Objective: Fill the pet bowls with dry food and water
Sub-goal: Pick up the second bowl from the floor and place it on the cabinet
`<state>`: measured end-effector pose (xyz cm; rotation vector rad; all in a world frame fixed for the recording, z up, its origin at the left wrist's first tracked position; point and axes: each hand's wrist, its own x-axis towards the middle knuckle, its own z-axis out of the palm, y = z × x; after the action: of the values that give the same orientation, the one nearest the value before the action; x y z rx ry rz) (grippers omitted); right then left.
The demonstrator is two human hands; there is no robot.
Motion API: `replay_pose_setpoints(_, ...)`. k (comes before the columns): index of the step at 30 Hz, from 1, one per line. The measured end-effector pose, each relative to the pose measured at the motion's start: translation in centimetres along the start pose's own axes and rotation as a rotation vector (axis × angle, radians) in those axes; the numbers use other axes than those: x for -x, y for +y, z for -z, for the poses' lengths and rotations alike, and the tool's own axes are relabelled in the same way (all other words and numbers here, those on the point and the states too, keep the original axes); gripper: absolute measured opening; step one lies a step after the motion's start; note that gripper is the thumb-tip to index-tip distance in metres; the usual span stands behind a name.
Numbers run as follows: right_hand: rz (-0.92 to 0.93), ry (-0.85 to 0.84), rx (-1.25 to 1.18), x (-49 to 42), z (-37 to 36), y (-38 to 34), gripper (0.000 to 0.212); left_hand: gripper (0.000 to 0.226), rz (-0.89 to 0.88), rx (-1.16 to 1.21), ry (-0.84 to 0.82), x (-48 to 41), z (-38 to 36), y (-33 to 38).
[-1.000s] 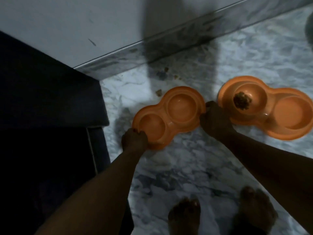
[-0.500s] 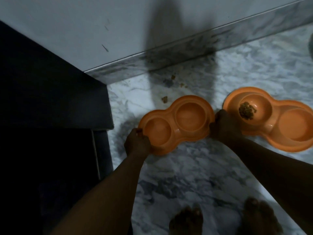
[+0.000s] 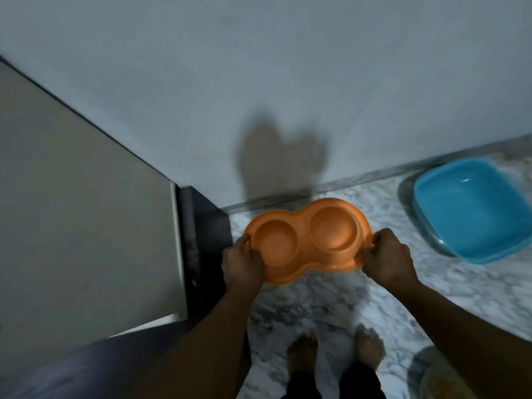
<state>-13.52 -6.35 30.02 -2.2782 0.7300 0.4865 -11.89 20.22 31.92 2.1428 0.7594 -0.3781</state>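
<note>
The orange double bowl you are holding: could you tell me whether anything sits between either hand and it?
Nothing visible does. The left hand and right hand each grip an end of the orange double bowl directly, and both wells look empty.

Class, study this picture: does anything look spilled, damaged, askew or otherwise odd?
Nothing stands out. The left hand and right hand hold the orange double bowl roughly level by its ends, both wells empty. The blue tub by the wall looks blurred, not damaged.
</note>
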Motion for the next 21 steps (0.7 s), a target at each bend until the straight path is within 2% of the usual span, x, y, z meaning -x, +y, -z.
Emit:
replay_pose_setpoints(5,0.029,0.069,-0.023,13.3,12.1,-7.3,0.021,0.041,-0.168,0.008,0.026,11.9,13.1,8.9)
replay_pose_setpoints(10,0.14,0.156,-0.078,25.3,19.1,-13.2,0.021,0.051,-0.213,0.119,0.125,21.5,22.8,12.1)
replay_pose_setpoints(16,0.29,0.163,-0.109,36.9,21.1,-17.2,0.025,0.039,-0.261,0.201,0.273,31.0,32.8,9.2)
replay_pose_setpoints(21,0.424,0.101,-0.113,43.3,18.4,-22.6,0.025,0.039,-0.247,0.243,0.348,33.4,42.4,5.6)
